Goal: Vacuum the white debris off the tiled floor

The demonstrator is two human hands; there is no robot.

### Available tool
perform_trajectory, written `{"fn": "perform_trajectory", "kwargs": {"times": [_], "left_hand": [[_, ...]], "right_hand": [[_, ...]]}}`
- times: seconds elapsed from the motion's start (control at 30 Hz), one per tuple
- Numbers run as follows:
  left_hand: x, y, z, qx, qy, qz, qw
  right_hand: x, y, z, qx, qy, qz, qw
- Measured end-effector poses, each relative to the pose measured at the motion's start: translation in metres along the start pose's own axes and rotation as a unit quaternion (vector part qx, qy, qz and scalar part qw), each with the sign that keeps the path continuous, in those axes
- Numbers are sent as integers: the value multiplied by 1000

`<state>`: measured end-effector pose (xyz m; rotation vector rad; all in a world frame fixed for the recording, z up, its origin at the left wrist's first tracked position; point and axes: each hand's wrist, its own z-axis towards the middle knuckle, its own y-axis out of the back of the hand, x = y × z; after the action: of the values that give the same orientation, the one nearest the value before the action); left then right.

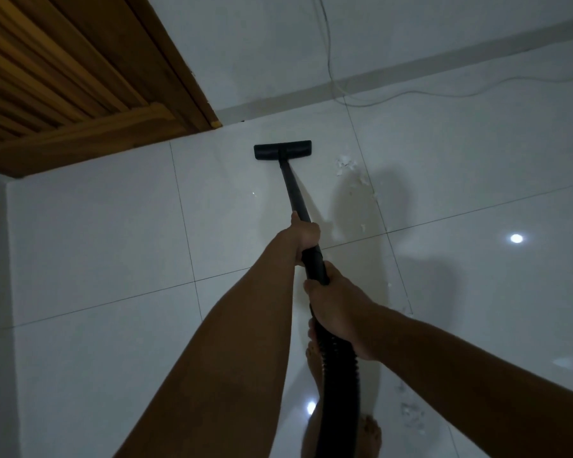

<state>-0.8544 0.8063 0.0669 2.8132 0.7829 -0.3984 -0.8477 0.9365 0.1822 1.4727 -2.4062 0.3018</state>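
Glossy white tiled floor (96, 242), dim light, 2 bright reflections (516, 238) on it. Louvred wooden door (63, 77) far left; thin cable (411, 94) along the far wall. Black vacuum head (282, 151) flat on the tile near the door's corner. Left hand (306, 236) wrapped round the wand (293, 190). Right hand (338, 309), nearer, grips where the ribbed hose (336, 358) joins. White debris (346, 163) scattered just right of the head.

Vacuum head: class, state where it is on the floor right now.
In the head view the vacuum head rests on the tiled floor near the wall, right of the wooden door corner, with white debris to its right.
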Motion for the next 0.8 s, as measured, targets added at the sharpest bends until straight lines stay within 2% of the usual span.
{"fn": "perform_trajectory", "kwargs": {"times": [0.43, 0.8], "left_hand": [[40, -30, 29, -19, -31, -7, 999], [128, -112, -23, -23, -31, -8, 999]], "right_hand": [[-61, 8, 28, -30, 39, -58, 997], [-180, 35, -15, 37, 5, 19, 999]]}}
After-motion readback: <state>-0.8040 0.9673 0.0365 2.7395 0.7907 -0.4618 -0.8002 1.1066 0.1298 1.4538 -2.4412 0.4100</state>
